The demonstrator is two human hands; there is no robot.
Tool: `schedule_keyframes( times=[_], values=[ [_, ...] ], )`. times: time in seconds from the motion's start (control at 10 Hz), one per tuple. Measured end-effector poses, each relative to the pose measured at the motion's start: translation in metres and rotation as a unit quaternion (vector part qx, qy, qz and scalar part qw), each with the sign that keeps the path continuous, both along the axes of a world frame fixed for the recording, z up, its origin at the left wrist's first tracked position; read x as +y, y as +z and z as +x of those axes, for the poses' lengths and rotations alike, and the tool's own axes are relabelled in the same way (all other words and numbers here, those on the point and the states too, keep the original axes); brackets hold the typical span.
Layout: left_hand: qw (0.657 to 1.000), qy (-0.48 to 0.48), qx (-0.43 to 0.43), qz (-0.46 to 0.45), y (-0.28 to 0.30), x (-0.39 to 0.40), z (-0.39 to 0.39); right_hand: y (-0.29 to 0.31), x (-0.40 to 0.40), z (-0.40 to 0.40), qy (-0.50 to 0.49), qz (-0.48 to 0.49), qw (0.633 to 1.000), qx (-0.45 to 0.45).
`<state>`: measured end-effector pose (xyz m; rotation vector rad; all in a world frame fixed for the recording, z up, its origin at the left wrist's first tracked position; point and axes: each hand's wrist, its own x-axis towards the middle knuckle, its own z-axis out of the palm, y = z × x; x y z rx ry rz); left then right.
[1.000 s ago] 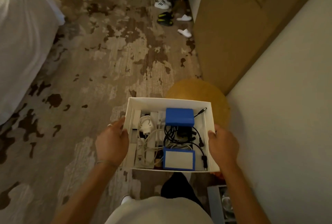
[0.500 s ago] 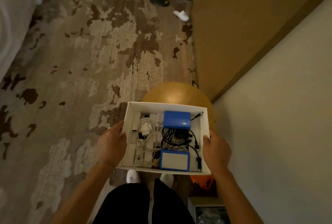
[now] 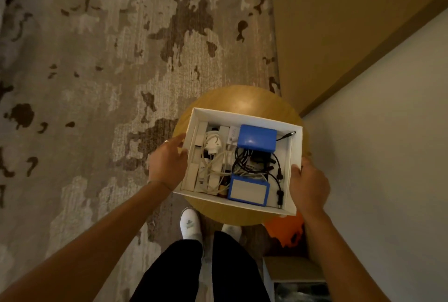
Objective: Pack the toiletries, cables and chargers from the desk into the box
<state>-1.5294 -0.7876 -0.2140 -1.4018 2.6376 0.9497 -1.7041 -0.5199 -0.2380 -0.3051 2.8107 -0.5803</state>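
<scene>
Carpet (image 3: pixel 97 83), mottled grey and brown, covers the floor across the left and centre of the view. Pale wall (image 3: pixel 388 156) at right; tan panel (image 3: pixel 339 23) above it, meeting the carpet edge.

Round wooden counter (image 3: pixel 242 98), golden-brown, directly below the box and partly hidden by it.

White box (image 3: pixel 244 117), open-topped, rectangular, over the counter; whether its base touches the wood cannot be told.

Left hand (image 3: pixel 168 163): against the box's left outer wall, thumb at the rim, fingers extended; ring on one finger.

Right hand (image 3: pixel 309 183): grips the box's right wall near the front corner, thumb on the rim.

Contents of box:
- blue case (image 3: pixel 257 138), far side, right of centre;
- blue-framed pack with white face (image 3: pixel 248 191), near side;
- black cables (image 3: pixel 257 163), tangled between the two blue items, one plug end leaning on the far right corner;
- white plug and cable (image 3: pixel 213 146), coiled at left;
- white packets (image 3: pixel 201 137) along the left wall.

Black trouser legs (image 3: pixel 206 272) and white shoes (image 3: pixel 190 225) at the bottom centre. Orange object (image 3: pixel 286 229) on the floor beside the right forearm.
</scene>
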Motion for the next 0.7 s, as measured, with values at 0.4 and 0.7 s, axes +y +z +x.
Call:
schedule_keyframes(
  times=[0.4, 0.7],
  values=[
    [0.998, -0.017, 0.054, -0.031, -0.069, -0.016, -0.017, -0.051, -0.008, -0.011, -0.007, 0.007, 1.000, 0.009],
    [0.996, -0.044, -0.047, 0.060, -0.056, -0.028, -0.016, -0.022, -0.005, -0.017, 0.044, 0.040, 0.994, -0.091]
  ],
)
